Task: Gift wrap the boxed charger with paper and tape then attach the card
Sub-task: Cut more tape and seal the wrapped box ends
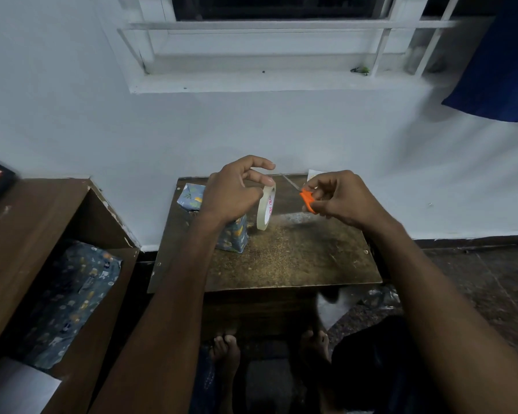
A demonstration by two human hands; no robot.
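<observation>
Head view: tape roll (266,208) in left hand (232,192) grip, wrapped box (233,234) below.

- One wide-angle camera sat on the person's head, looking forward and down.
- It faced a white wall (251,130) and window (281,40).
- The small counter (296,252) lay near, centre frame, with both forearms reaching in from below.

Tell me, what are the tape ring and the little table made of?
The tape roll looks like clear, glossy plastic film on a white core with red print. The table looks like brown laminated board, its top worn and speckled; the core is hidden.
</observation>
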